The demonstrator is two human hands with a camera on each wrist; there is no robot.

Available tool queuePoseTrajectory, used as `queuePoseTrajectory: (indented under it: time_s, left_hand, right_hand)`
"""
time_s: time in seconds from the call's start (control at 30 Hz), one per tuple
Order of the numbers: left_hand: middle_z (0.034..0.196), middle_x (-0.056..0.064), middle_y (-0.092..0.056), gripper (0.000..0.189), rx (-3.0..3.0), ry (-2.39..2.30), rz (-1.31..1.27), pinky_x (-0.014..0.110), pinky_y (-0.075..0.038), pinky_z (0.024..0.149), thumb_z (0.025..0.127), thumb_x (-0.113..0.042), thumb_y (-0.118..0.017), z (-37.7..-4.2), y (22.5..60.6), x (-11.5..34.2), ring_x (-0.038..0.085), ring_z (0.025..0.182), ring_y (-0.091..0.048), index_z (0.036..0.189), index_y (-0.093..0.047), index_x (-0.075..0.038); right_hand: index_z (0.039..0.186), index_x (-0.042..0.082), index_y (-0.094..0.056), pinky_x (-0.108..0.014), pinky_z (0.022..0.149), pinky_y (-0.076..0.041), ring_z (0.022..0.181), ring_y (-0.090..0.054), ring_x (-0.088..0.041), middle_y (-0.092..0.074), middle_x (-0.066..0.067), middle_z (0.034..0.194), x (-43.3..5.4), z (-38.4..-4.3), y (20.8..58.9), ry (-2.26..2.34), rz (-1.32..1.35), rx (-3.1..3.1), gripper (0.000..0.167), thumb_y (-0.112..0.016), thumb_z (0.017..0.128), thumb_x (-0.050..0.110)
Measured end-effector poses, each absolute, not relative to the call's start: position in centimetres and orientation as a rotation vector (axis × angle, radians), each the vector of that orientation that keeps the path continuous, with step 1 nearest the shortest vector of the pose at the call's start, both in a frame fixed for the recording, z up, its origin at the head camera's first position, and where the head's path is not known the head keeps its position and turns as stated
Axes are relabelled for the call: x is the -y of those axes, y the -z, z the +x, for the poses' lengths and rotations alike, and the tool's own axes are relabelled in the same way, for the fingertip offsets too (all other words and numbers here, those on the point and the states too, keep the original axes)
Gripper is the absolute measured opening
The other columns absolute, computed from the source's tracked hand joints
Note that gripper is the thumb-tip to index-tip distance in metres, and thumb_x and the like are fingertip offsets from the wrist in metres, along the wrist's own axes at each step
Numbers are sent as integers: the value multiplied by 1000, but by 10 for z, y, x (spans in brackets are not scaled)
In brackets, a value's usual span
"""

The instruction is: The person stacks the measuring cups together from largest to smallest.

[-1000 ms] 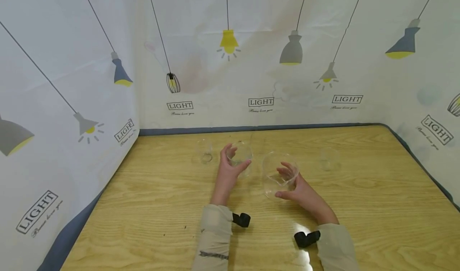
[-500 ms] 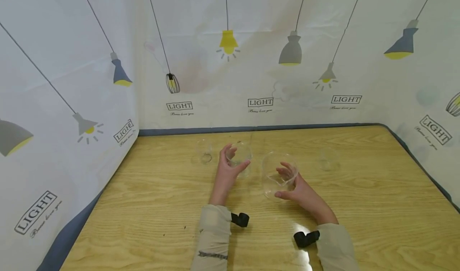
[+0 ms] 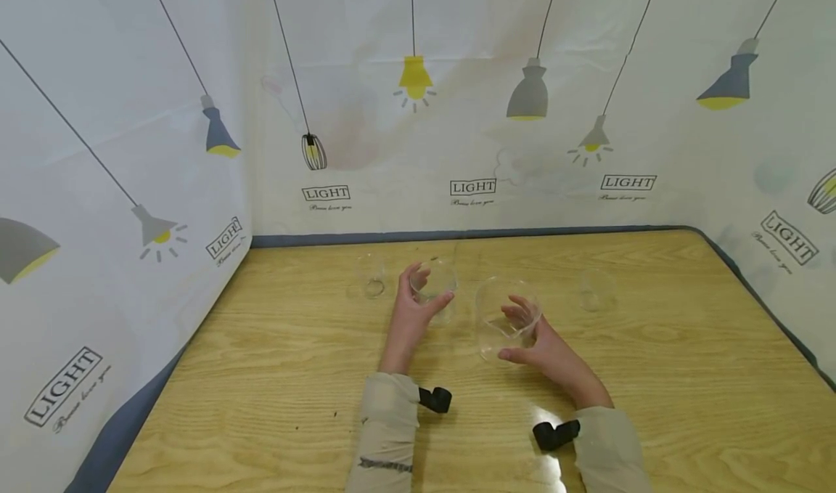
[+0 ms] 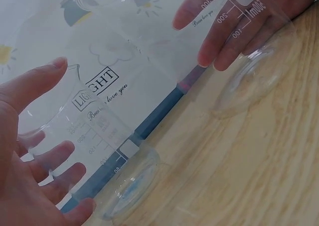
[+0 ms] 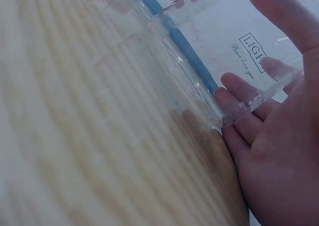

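Observation:
My left hand holds the smaller clear beaker, thumb on the near side and fingers round the back. In the left wrist view this beaker stands upright, with a pouring lip near the thumb and white graduations. Just to its right, my right hand holds a larger clear beaker from the right side. A 500 ml mark and scale show on the larger beaker in the left wrist view. Seen from the right wrist, the fingers spread along its wall, close to the tabletop.
A small clear glass vessel stands left of the left hand. Another clear vessel is at the back right. The wooden table meets a lamp-printed cloth backdrop. Black wrist-camera mounts sit by the sleeves.

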State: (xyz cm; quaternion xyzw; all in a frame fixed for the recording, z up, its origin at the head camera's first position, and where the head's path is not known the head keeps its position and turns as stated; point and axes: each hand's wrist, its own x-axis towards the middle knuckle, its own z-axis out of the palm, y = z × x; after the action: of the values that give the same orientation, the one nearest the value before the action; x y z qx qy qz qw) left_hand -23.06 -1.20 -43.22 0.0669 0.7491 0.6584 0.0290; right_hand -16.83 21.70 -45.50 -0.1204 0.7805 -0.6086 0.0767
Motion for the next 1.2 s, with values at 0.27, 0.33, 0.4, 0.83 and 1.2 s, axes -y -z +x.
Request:
queuePoseTrajectory:
  time_s: [0.27, 0.33, 0.4, 0.83, 1.2]
  left_hand:
    - [135, -4, -37, 81, -2297, -2036, 223, 43, -22, 103, 73, -35, -72, -243, 452, 13, 16, 126, -29, 137, -24, -27]
    - [134, -8, -38, 80, -2315, -2031, 222, 43, -23, 103, 72, -38, -72, -245, 457, 14, 14, 125, -30, 136, -25, -30]
    - [133, -10, -39, 79, -2338, -2027, 224, 43, -24, 102, 72, -39, -72, -246, 458, 14, 13, 124, -31, 135, -26, -33]
    - [134, -4, -40, 76, -2353, -2081, 295, 45, -22, 102, 71, -42, -72, -242, 445, 15, 12, 124, -33, 134, -28, -34]
    - [130, -9, -43, 75, -2384, -2073, 288, 44, -25, 101, 69, -45, -72, -240, 437, 15, 9, 120, -36, 131, -31, -37]
  right_hand:
    - [141, 12, -14, -58, 100, -11, 129, -21, -35, -26, -19, 141, -218, -168, 456, 1797, -356, -2364, 87, -70, 76, 9]
    - [141, 12, -14, -59, 100, -10, 129, -21, -35, -26, -19, 141, -218, -169, 459, 1806, -364, -2360, 87, -71, 76, 9]
    - [141, 14, -15, -58, 100, -10, 129, -21, -34, -27, -17, 141, -220, -172, 466, 1820, -365, -2354, 87, -71, 75, 9]
    - [142, 23, -13, -59, 99, -13, 130, -22, -27, -27, -4, 142, -227, -179, 486, 1802, -354, -2369, 89, -72, 75, 18]
    - [141, 18, -15, -58, 100, -11, 129, -23, -29, -29, -8, 141, -227, -181, 486, 1824, -360, -2366, 90, -73, 74, 14]
